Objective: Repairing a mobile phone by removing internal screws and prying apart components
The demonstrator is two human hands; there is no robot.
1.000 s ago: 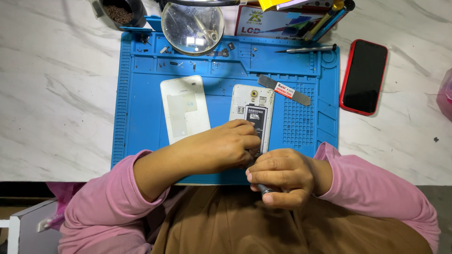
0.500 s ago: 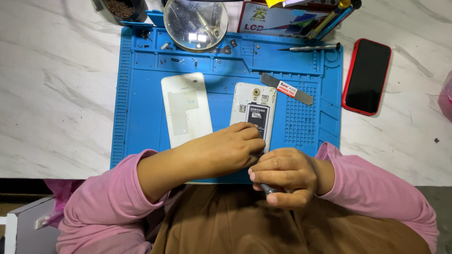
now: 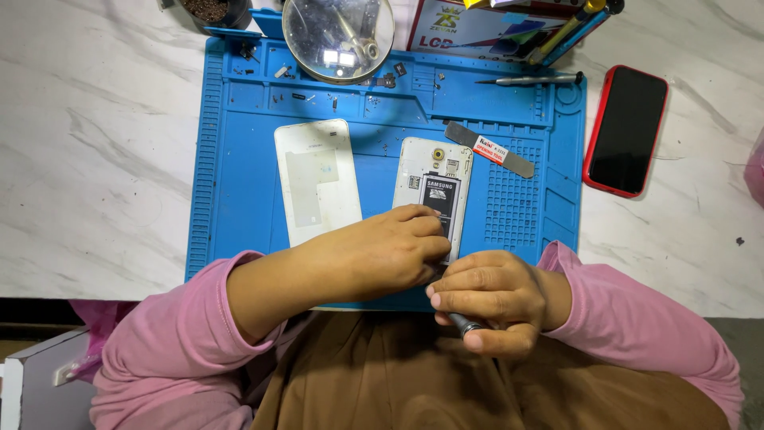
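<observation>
Blue mat [image 3: 239, 159], red phone [image 3: 625, 130] (idle), hands [image 3: 446, 267] covering handset [image 3: 434, 187]

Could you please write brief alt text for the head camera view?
Two hands work on an opened white phone on a blue repair mat: left hand steadies it, right hand grips a dark tool. Its back cover lies alongside.

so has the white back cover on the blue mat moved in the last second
No. The white plastic back cover lies at the same spot on the blue silicone mat, left of the opened white phone.
</observation>
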